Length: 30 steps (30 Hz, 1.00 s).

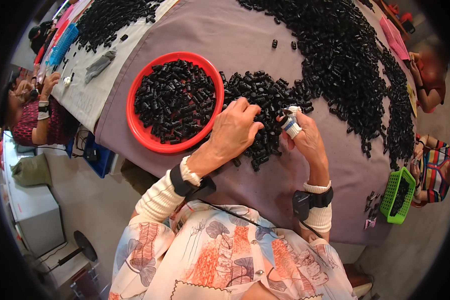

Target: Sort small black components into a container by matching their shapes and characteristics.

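Note:
A loose pile of small black cylindrical parts (pixel 262 92) lies on the mauve cloth in front of me. Over its near left side, my left hand (pixel 235 129) is closed, fingers curled and thumb drawn in; whatever it may hold is hidden. My right hand (pixel 307 137) is closed at the pile's right side, with white and blue wraps on its thumb and finger. Something small and dark shows between those wrapped tips, too small to name. Left of the pile stands a round red basin (pixel 131 117), partly filled with the same black parts, its rim close to my left hand.
A much larger heap of black parts (pixel 330 55) spreads over the far right of the table. A green basket (pixel 392 200) stands at the right edge. Other people sit at left and right. A blue basket (pixel 64 44) and grey cloth (pixel 100 66) lie far left.

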Tool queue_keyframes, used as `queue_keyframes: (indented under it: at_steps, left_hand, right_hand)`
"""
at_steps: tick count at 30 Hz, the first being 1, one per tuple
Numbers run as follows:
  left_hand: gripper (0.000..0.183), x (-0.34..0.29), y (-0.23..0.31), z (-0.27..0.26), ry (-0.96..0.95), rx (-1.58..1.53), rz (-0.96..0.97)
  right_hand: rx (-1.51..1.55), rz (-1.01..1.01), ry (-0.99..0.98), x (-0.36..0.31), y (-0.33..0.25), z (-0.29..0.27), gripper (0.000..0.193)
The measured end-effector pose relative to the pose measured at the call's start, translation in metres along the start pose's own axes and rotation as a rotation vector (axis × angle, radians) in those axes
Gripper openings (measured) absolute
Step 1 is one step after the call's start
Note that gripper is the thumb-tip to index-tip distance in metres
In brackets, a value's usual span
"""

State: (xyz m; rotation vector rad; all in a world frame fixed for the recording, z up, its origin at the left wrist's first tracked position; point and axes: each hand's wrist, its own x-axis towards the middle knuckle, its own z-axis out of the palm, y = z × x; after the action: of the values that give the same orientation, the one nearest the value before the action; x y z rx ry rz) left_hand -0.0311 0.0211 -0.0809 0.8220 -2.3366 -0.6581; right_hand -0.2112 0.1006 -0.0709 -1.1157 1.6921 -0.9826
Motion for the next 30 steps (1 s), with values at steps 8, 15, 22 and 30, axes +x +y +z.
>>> queue_keyframes:
  at_steps: [8, 15, 22, 30]
  left_hand:
    - [0.016, 0.008, -0.010, 0.018, -0.087, 0.013, -0.042]
    - [0.016, 0.014, 0.007, -0.042, -0.205, -0.824, -0.419]
    - [0.022, 0.010, 0.007, -0.050, -0.072, -1.285, -0.405]
    - [0.027, 0.006, 0.005, -0.049, -0.090, -1.653, -0.485]
  right_hand:
    - [-0.015, -0.013, 0.010, -0.005, -0.005, -0.001, 0.018]
    - [0.142, -0.060, 0.005, -0.002, -0.034, 0.011, 0.018]
    - [0.167, -0.150, -0.049, -0.006, -0.064, 0.020, 0.014]
    - [0.214, -0.149, -0.047, -0.006, -0.077, 0.029, 0.019]
